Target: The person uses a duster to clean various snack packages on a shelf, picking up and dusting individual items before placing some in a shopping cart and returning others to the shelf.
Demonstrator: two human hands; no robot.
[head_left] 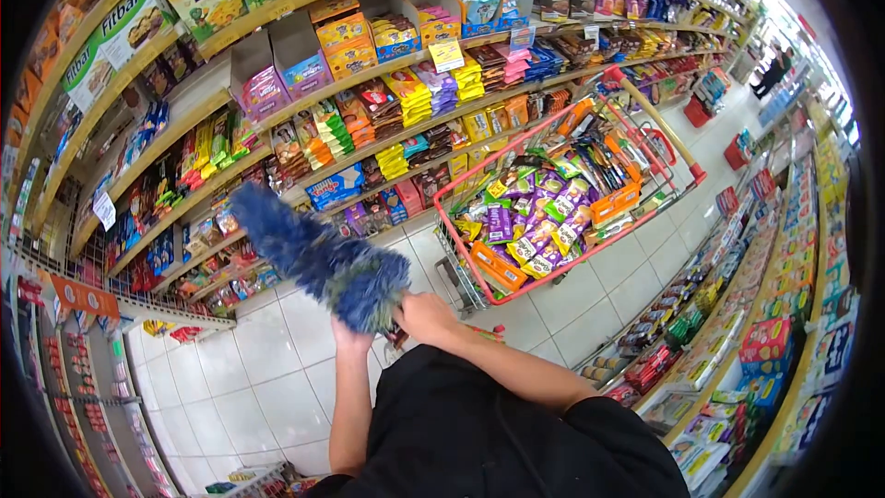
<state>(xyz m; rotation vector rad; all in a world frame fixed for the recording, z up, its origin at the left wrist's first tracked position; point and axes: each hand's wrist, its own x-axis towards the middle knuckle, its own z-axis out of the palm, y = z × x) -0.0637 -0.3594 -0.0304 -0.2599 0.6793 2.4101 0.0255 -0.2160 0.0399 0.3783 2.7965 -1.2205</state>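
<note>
A fluffy blue duster (pixel 318 258) with a grey-green patch slants up and left in front of me, its far end near the snack shelves. My right hand (pixel 427 319) is closed at the duster's lower end, where the handle is hidden. Just left of it, my left hand (pixel 352 336) reaches up against the underside of the fluff. The duster covers the fingers of that hand, so their grip is hidden.
A red-rimmed shopping cart (pixel 473 265) heaped with snack packets (pixel 553 212) stands ahead right. Long snack shelves (pixel 406 65) curve across the front, and another shelf row (pixel 728 314) lines the right. Red baskets (pixel 698 111) and a distant person (pixel 772 72) are down the aisle.
</note>
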